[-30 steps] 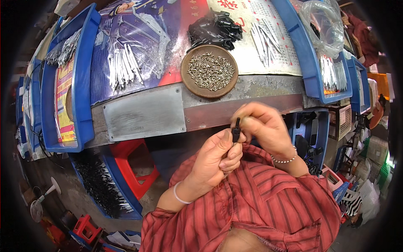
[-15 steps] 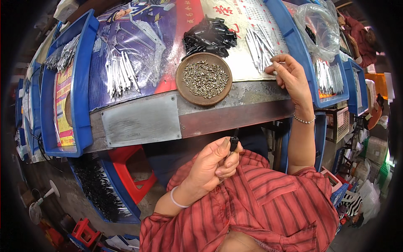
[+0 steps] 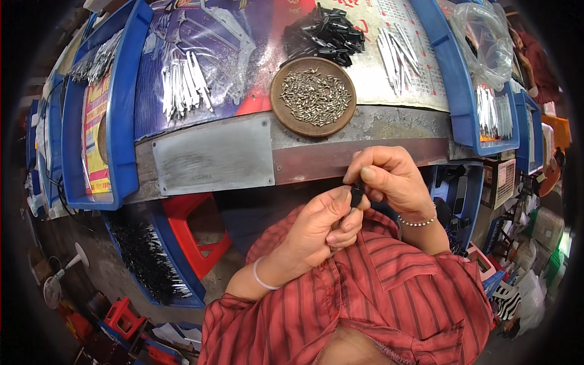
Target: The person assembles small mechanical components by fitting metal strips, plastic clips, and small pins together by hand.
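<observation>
In front of my chest, my left hand pinches a small black plastic piece between thumb and fingers. My right hand has come up against it from the right, thumb and index finger closed at its upper end. Whatever is between those right fingertips is too hidden to make out. Beyond the hands, a round brown dish of small metal pins sits at the table's near edge. Behind it lies a heap of black plastic pieces. Thin silvery strips are to its right, and more silvery strips to its left.
Blue trays flank the work area, the right one with a clear plastic bag on it. A metal plate covers part of the table edge. Below are a red stool and a blue bin of black-and-silver pieces.
My right hand has left the silvery strips on the right and come down toward me, meeting the black piece in my left hand. The view has shifted slightly.
</observation>
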The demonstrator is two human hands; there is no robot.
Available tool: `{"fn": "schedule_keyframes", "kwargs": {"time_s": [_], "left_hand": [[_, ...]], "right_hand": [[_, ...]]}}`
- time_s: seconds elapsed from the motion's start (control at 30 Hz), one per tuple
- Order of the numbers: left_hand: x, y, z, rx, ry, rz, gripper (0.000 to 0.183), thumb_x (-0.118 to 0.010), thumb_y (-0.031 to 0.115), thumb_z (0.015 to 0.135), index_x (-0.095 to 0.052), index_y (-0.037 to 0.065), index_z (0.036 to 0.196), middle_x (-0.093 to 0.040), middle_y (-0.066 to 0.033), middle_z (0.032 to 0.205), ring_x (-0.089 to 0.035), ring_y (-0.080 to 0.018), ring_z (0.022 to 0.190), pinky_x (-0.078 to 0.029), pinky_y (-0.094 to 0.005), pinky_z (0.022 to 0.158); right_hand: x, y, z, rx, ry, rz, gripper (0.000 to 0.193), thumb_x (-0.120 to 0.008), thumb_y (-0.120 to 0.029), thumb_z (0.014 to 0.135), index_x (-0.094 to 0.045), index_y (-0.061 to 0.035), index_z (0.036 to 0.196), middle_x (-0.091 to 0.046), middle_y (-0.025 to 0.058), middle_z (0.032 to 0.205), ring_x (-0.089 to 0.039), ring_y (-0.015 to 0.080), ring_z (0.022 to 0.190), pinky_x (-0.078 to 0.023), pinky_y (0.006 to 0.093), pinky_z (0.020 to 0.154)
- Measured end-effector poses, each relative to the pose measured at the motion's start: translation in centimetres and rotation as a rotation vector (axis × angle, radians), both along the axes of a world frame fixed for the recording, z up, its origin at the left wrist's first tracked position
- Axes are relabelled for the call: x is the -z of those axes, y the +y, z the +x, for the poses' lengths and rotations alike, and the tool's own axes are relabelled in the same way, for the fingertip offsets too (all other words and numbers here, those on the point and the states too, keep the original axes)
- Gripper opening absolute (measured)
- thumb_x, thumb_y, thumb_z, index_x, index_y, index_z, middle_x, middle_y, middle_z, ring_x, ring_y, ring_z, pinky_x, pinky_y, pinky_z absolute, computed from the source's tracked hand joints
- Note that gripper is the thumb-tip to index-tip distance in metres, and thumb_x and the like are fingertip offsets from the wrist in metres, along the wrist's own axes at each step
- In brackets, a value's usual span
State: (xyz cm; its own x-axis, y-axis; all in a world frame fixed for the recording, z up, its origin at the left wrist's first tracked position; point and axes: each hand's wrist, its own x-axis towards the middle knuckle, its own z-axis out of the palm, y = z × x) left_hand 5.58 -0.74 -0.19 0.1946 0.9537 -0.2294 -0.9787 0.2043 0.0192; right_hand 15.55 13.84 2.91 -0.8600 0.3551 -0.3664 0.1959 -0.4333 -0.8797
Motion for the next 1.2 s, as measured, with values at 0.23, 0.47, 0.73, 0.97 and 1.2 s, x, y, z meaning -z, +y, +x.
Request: {"fn": "schedule_keyframes", "kwargs": {"time_s": [0.23, 0.47, 0.73, 0.97, 1.2], "left_hand": [[0.1, -0.9, 0.1, -0.124, -0.062, -0.124, 0.029, -0.046, 0.03, 0.095, -0.05, 0.002, 0.102, -0.045, 0.0021, 0.066, -0.031, -0.0015, 0.043, -0.023, -0.0169, 0.039], [0.1, -0.9, 0.2, -0.187, -0.217, -0.128, 0.032, -0.043, 0.034, 0.096, -0.048, 0.003, 0.102, -0.043, 0.0024, 0.064, -0.031, -0.0016, 0.042, -0.024, -0.0166, 0.038], [0.0, -1.2, -0.5, -0.164, -0.188, -0.082, 0.032, -0.041, 0.034, 0.097, -0.05, 0.004, 0.1, -0.042, 0.002, 0.063, -0.029, -0.0029, 0.042, -0.023, -0.0171, 0.038], [-0.3, -1.2, -0.6, -0.193, -0.186, -0.065, 0.032, -0.041, 0.035, 0.096, -0.051, 0.005, 0.101, -0.042, 0.0024, 0.062, -0.029, -0.0033, 0.042, -0.023, -0.0176, 0.038], [0.1, -1.4, -1.0, -0.239, -0.228, 0.005, 0.03, -0.041, 0.033, 0.097, -0.046, 0.004, 0.103, -0.041, 0.0016, 0.064, -0.03, -0.0043, 0.043, -0.024, -0.0185, 0.041]], "right_hand": [[1.4, -2.9, -1.9, 0.147, 0.015, 0.09, 0.023, -0.054, -0.021, 0.092, -0.06, -0.0003, 0.084, -0.059, 0.0, 0.07, -0.049, 0.0012, 0.055, -0.038, 0.0158, 0.047], [1.4, -4.1, -2.5, 0.222, 0.012, 0.112, 0.023, -0.053, -0.021, 0.093, -0.059, -0.0014, 0.083, -0.057, -0.0017, 0.072, -0.046, -0.0007, 0.054, -0.036, 0.0145, 0.047], [0.5, -2.9, -3.5, 0.057, -0.002, 0.05, 0.024, -0.054, -0.024, 0.093, -0.058, -0.003, 0.081, -0.057, -0.0023, 0.071, -0.046, -0.0002, 0.056, -0.037, 0.0148, 0.049], [0.1, -2.6, -4.2, 0.014, 0.012, 0.025, 0.025, -0.054, -0.024, 0.092, -0.058, -0.0031, 0.079, -0.057, -0.0022, 0.072, -0.045, 0.0, 0.056, -0.037, 0.0149, 0.049], [-0.2, -2.7, -5.1, 0.018, 0.046, 0.049, 0.025, -0.054, -0.024, 0.093, -0.059, -0.0027, 0.081, -0.057, -0.0021, 0.071, -0.046, 0.0002, 0.056, -0.038, 0.0154, 0.049]]}}
